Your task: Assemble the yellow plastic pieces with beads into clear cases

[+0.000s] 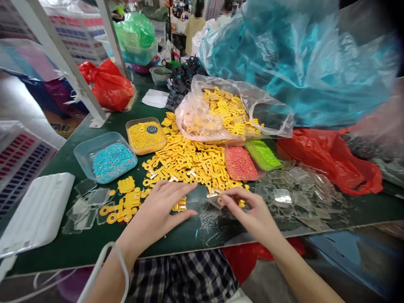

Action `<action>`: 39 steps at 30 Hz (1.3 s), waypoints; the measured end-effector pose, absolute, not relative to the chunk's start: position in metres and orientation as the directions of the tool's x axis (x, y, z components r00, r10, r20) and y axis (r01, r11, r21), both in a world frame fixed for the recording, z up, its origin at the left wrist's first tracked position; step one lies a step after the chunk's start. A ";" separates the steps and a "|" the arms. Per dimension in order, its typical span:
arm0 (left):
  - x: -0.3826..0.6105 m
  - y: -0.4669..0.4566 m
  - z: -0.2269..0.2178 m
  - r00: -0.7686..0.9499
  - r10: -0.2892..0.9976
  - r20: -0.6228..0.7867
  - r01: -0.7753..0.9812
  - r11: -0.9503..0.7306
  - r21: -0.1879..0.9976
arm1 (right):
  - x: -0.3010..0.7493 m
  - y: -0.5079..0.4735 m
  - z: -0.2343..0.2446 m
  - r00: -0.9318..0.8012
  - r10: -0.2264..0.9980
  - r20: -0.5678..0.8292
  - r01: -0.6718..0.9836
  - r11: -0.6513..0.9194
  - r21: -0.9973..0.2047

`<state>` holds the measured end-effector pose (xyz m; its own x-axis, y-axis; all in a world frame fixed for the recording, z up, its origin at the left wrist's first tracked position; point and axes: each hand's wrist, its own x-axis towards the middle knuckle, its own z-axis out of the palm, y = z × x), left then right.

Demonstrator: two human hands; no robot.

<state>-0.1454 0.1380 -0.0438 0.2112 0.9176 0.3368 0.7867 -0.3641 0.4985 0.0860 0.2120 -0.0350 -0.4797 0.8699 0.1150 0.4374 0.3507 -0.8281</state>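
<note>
My left hand (162, 210) is stretched out palm-down over the table, its fingers extended and the thumb apart. Beside its palm, partly covered, lies a small yellow plastic piece (180, 205) with reddish and pale bits in it. Thumb and forefinger of my right hand (249, 210) pinch what looks like a clear plastic square (213, 203); a yellow ring end shows right at the fingertips. Ahead of both hands spreads a heap of yellow plastic pieces (186, 160) with ring ends. More yellow pieces (126, 202) lie to the left of my left hand.
Tubs of blue beads (112, 160), yellow beads (147, 136), red beads (241, 163) and green beads (263, 155) surround the heap. Loose clear squares (303, 193) lie at right. A clear bag (195, 122) holds yellow pieces. A white power bank (38, 210) sits left, cable near my left wrist.
</note>
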 end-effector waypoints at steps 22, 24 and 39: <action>-0.172 0.146 -0.046 0.114 0.992 0.050 0.541 -0.104 0.835 | 0.024 0.228 -0.056 -0.752 0.658 0.028 0.234 0.307 -0.922; -0.168 0.146 -0.046 0.092 0.996 -0.019 0.406 -0.020 0.914 | 0.024 0.226 -0.057 -0.747 0.664 0.025 0.223 0.285 -0.932; -0.173 0.155 -0.047 -0.312 0.948 -0.066 0.124 0.110 0.986 | 0.023 0.215 -0.058 -0.827 0.562 -0.024 0.130 0.150 -0.980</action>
<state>-0.1734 0.1552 -0.0466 -0.3116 0.9479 -0.0664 0.1241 0.1099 0.9862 0.0225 0.2155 -0.0579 -0.8267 0.5622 -0.0239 0.1302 0.1497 -0.9801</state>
